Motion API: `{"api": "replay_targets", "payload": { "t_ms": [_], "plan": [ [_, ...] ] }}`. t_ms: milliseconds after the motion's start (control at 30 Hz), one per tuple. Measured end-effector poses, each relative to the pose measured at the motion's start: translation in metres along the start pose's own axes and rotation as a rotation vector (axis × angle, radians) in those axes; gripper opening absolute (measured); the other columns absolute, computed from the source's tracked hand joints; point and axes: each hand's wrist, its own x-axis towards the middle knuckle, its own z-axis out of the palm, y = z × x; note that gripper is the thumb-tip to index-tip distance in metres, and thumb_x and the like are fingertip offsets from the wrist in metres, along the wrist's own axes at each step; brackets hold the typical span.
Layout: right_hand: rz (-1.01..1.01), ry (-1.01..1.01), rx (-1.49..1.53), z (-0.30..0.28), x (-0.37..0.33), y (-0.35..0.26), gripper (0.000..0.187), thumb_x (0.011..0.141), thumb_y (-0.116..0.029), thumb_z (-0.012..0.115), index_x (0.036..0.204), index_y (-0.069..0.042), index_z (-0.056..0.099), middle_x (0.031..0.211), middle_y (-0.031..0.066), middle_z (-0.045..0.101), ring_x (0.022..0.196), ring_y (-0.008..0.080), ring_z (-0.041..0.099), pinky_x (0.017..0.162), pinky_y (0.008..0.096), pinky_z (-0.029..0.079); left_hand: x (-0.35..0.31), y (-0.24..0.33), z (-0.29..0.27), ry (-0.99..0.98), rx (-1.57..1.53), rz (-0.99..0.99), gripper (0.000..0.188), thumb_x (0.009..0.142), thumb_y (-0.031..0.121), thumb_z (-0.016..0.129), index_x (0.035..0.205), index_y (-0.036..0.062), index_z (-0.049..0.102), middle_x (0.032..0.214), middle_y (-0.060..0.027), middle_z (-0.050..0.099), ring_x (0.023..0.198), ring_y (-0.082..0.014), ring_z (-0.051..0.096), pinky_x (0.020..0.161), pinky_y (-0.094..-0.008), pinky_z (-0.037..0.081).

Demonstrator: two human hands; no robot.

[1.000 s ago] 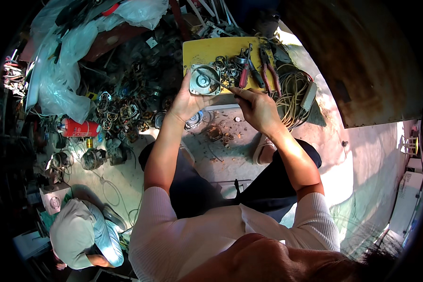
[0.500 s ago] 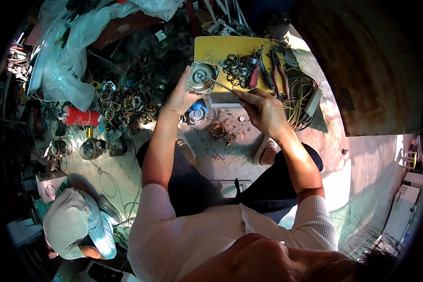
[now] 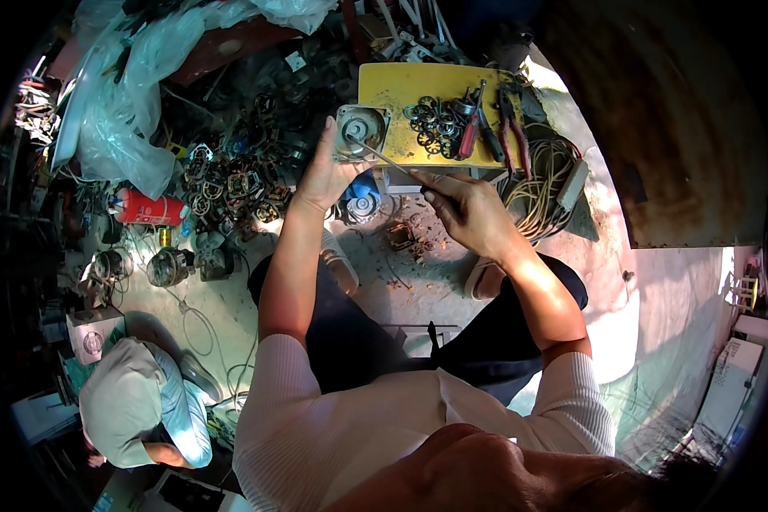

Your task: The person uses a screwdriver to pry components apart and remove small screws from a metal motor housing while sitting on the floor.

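My left hand (image 3: 322, 181) grips a square metal motor end cover (image 3: 363, 130) by its left and lower sides, its round hollow turned up. In my right hand (image 3: 471, 209) is a screwdriver (image 3: 387, 159) with a long thin shaft; its handle is mostly hidden in my fist. The shaft's tip reaches into the lower part of the cover's hollow. Just right of the cover, a yellow board (image 3: 392, 83) bears a pile of black and metal rings (image 3: 439, 126), a red-handled screwdriver (image 3: 469, 136) and red-handled pliers (image 3: 514, 141).
A coil of cable (image 3: 542, 175) lies right of the board. Left are heaped motor parts (image 3: 230, 183), a red cylinder (image 3: 149, 207) and plastic sheeting (image 3: 149, 94). Broken bits (image 3: 408, 239) lie between my feet. Another person (image 3: 136, 401) crouches at lower left.
My left hand has tilted the cover and shifted it slightly left. My right hand has moved a little left and down, the screwdriver's tip still inside the cover.
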Motion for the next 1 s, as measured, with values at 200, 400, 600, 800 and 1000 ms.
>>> {"api": "replay_targets", "payload": {
  "t_ms": [200, 400, 600, 800, 1000],
  "plan": [
    [-0.013, 0.008, -0.019, 0.002, -0.001, -0.005, 0.035, 0.090, -0.008, 0.064, 0.125, -0.012, 0.066, 0.087, 0.0177, 0.064, 0.071, 0.0349, 0.063, 0.067, 0.0379, 0.050, -0.004, 0.004, 0.002, 0.048, 0.098, 0.066, 0.074, 0.094, 0.063, 0.048, 0.140, 0.0044, 0.045, 0.138, -0.0116, 0.053, 0.128, -0.0262, 0.049, 0.110, -0.0474, 0.037],
    [-0.062, -0.023, -0.077, 0.010, -0.004, -0.001, 0.036, 0.089, -0.010, 0.065, 0.125, -0.014, 0.066, 0.088, 0.0149, 0.065, 0.073, 0.0355, 0.063, 0.068, 0.0405, 0.052, -0.004, 0.002, -0.002, 0.007, 0.154, 0.107, 0.074, 0.095, 0.062, 0.049, 0.140, 0.0035, 0.045, 0.139, -0.0106, 0.052, 0.130, -0.0240, 0.047, 0.111, -0.0444, 0.035],
    [-0.039, 0.055, -0.307, 0.006, -0.001, 0.006, 0.035, 0.089, -0.012, 0.064, 0.124, -0.018, 0.067, 0.086, 0.0113, 0.064, 0.073, 0.0341, 0.065, 0.063, 0.0422, 0.053, -0.003, 0.001, -0.013, 0.066, 0.249, 0.133, 0.070, 0.096, 0.058, 0.050, 0.142, 0.0051, 0.043, 0.142, -0.0090, 0.048, 0.132, -0.0224, 0.044, 0.112, -0.0442, 0.034],
    [-0.004, 0.108, -0.387, 0.002, 0.004, 0.006, 0.034, 0.090, -0.013, 0.061, 0.123, -0.019, 0.068, 0.087, 0.0105, 0.066, 0.070, 0.0327, 0.066, 0.062, 0.0426, 0.054, -0.011, -0.001, 0.000, 0.048, 0.356, 0.206, 0.059, 0.100, 0.051, 0.048, 0.142, 0.0093, 0.044, 0.139, -0.0075, 0.050, 0.131, -0.0219, 0.045, 0.112, -0.0449, 0.034],
    [0.002, 0.039, -0.315, 0.008, -0.002, 0.008, 0.031, 0.089, -0.016, 0.062, 0.119, -0.017, 0.069, 0.090, 0.0126, 0.067, 0.074, 0.0345, 0.067, 0.064, 0.0434, 0.055, -0.009, -0.002, -0.003, 0.095, 0.328, 0.200, 0.058, 0.099, 0.051, 0.049, 0.140, 0.0087, 0.045, 0.138, -0.0075, 0.050, 0.130, -0.0207, 0.047, 0.112, -0.0451, 0.034]
  ]
}}
